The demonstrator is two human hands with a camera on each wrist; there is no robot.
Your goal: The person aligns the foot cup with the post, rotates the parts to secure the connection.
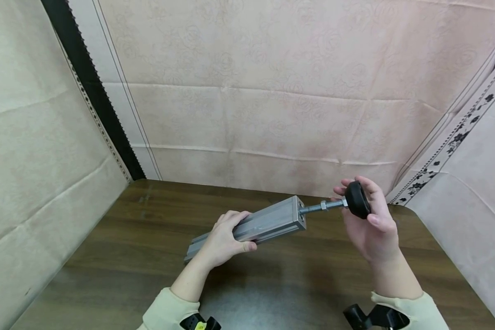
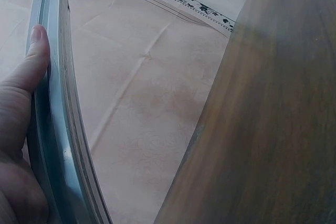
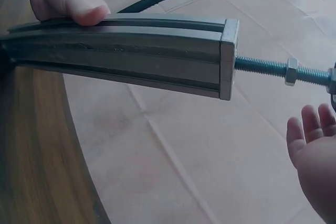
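My left hand (image 1: 224, 243) grips a long grey aluminium profile (image 1: 274, 219) round its middle, with the thumb along the near side. The profile is held tilted above the table, its capped end up and to the right. Out of that end cap sticks a threaded rod (image 3: 260, 65) carrying a hex nut (image 3: 291, 72). At the rod's far end sits a black round levelling foot (image 1: 357, 200). My right hand (image 1: 373, 236) is around this foot, thumb at its lower rim and index finger behind it, the other fingers loosely spread.
Below the hands lies a brown wood-grain table (image 1: 119, 256). Pale patterned cloth (image 1: 247, 119) hangs behind it and along both sides. A dark strip (image 1: 95, 91) runs down the back left corner. Each wrist wears a black camera mount (image 1: 377, 316).
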